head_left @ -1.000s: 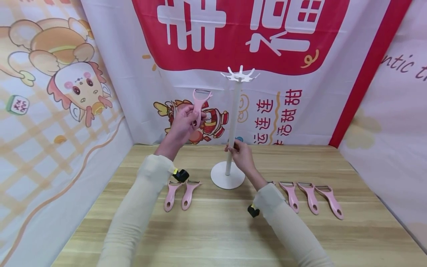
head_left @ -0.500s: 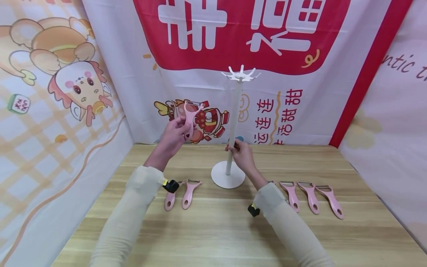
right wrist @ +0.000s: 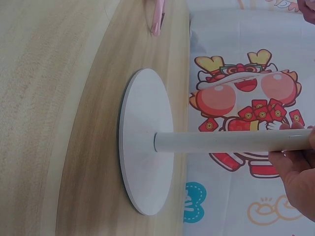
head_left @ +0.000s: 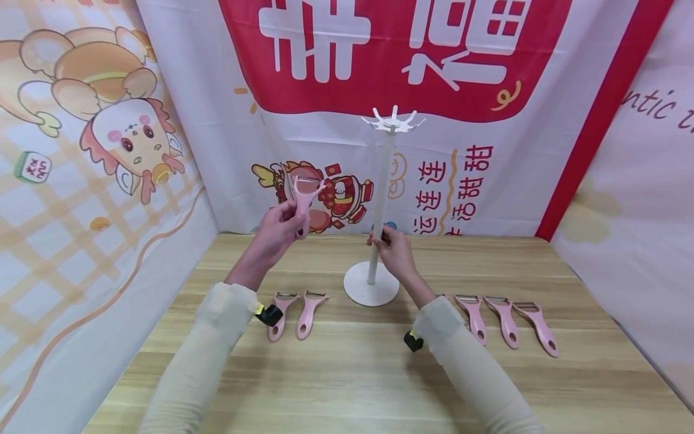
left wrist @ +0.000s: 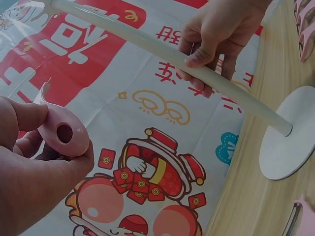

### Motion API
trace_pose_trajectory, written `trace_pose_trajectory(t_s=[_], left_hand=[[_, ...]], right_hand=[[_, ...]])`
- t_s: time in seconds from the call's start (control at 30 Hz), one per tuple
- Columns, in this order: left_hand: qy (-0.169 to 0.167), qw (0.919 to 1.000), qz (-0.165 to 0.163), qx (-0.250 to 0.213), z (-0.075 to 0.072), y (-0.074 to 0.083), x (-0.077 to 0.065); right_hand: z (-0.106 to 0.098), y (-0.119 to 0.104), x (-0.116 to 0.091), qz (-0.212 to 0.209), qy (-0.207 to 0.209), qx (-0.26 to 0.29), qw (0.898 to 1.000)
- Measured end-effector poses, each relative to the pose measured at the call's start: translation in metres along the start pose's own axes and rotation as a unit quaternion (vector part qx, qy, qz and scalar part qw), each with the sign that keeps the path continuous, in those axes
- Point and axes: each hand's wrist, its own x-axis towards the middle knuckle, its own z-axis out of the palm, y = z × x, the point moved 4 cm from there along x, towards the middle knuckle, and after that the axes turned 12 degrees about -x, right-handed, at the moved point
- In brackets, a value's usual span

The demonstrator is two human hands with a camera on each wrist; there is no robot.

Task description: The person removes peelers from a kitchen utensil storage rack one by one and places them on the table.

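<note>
A pink Y-shaped peeler (head_left: 305,204) is pinched by its handle in my left hand (head_left: 276,232), blade end up, above the table and left of the stand. In the left wrist view, the handle's hole (left wrist: 64,132) faces the camera between thumb and fingers. My right hand (head_left: 396,253) grips the white pole (head_left: 382,187) of an upright stand at about its lower middle. Several prongs (head_left: 394,122) fan out at the stand's top, with nothing hanging from them. Its round white base (head_left: 371,294) sits flat on the table, also plain in the right wrist view.
Two pink peelers lie left of the base, the nearer one (head_left: 306,314) uncovered and the other (head_left: 276,331) partly behind the wrist camera. To the right, several more peelers (head_left: 502,321) lie in a row, one mostly behind my right sleeve. A printed cloth (head_left: 466,199) hangs behind the wooden table (head_left: 347,374).
My left hand has drawn down and to the left, away from the pole, with the peeler still in it. The right hand keeps its grip on the pole, and the stand has stayed put.
</note>
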Motion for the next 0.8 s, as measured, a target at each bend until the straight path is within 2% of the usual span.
trace_pose_trajectory(t_s=[0.43,0.8], left_hand=[[0.007,0.9965,0.010,0.082,-0.024,-0.016,-0.024],[0.043,0.9926,-0.024,0.111,-0.051,-0.038,-0.048]], right_hand=[[0.001,0.000,0.000,0.006,-0.008,0.000,1.000],[0.000,0.001,0.000,0.007,-0.008,0.002,1.000]])
